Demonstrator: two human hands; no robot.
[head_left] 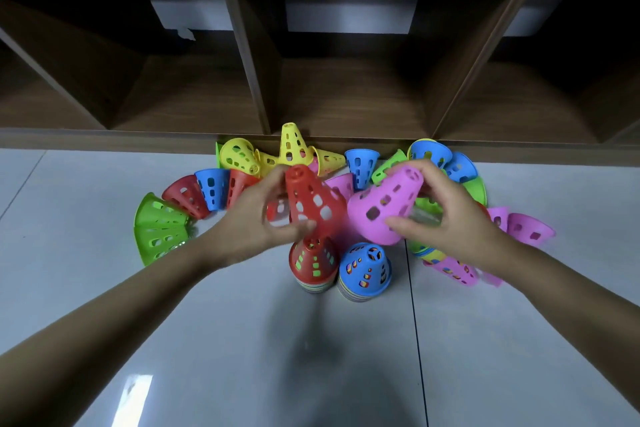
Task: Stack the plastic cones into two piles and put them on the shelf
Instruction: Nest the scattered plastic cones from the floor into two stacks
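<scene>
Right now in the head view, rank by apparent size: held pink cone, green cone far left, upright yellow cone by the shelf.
1. Pink cone, but it is held up nearer the camera, so unsure against green.
2. Green cone, close to it.
3. Yellow cone, farthest away.

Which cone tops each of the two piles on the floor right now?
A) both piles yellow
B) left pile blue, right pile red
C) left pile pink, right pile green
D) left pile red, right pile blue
D: the left pile shows a red cone on top and the right pile a blue one, while the left hand holds another red cone above the left pile.
</scene>
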